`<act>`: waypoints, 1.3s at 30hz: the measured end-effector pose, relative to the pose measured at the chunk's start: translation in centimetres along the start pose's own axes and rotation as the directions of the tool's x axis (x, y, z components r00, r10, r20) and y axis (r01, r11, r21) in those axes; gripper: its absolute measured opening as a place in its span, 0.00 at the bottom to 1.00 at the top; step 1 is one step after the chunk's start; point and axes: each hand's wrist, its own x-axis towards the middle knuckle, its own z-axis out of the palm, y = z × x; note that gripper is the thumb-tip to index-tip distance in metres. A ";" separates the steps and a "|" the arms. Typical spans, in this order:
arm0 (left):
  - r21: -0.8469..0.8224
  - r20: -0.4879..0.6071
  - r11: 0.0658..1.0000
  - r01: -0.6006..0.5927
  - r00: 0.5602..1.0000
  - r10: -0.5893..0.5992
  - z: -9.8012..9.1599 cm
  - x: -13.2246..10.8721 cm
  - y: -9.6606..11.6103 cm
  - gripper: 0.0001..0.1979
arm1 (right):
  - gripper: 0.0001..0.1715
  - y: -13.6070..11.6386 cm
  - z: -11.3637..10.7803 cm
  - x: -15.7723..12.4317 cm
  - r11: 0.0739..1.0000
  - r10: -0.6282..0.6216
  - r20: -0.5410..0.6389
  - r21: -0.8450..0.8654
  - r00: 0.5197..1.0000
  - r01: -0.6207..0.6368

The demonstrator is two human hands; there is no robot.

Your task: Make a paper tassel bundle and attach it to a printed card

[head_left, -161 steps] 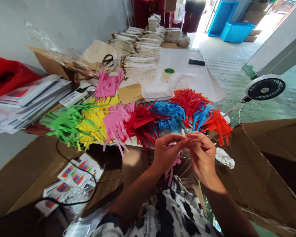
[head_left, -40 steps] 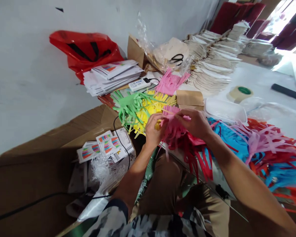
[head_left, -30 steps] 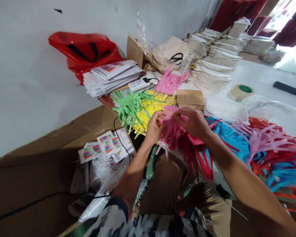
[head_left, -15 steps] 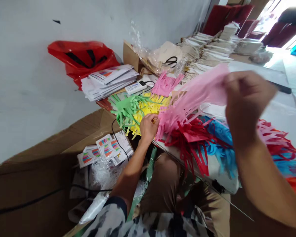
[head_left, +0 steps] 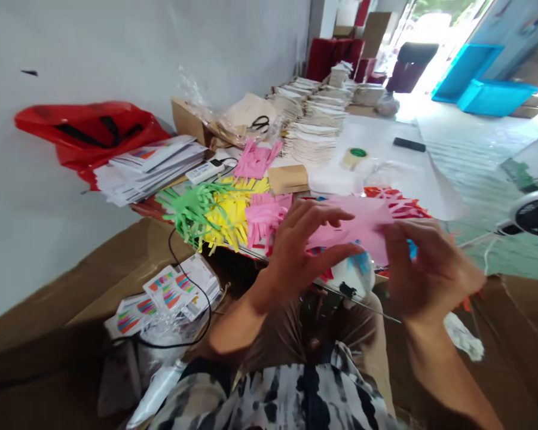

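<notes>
Holding the pink fringe (head_left: 367, 216) over the bench's (head_left: 363, 288) near side: our right hand (head_left: 430, 269) pinches its right end, left hand (head_left: 293, 251) spread, seemingly empty. We'd pinch lightly to avoid creases.

Doorway (head_left: 434, 30) blown out; floor (head_left: 470, 155) glaring; cardboard (head_left: 63, 328) at lower left dim; right grip (head_left: 430, 269) blurred.

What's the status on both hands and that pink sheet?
Right hand gripping pink sheet by one end. Left hand open, contact unclear. Pink sheet partly hidden by left hand.
</notes>
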 end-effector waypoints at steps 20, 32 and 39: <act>-0.170 0.955 0.423 0.890 0.256 -0.153 1.8 -3.0 1.8 0.17 | 0.23 3.7 -10.9 -7.5 0.512 0.376 0.843 0.158 0.386 -0.845; 0.426 0.634 0.903 0.052 0.695 -0.339 4.2 -5.4 -3.0 0.38 | 0.18 12.9 -6.6 -8.7 0.821 0.568 0.668 -0.417 0.480 -0.391; 0.144 0.806 0.981 -0.127 0.590 -0.042 9.1 -12.3 -1.8 0.26 | 0.24 11.2 -7.4 -9.7 0.816 0.440 0.649 -0.578 0.621 0.026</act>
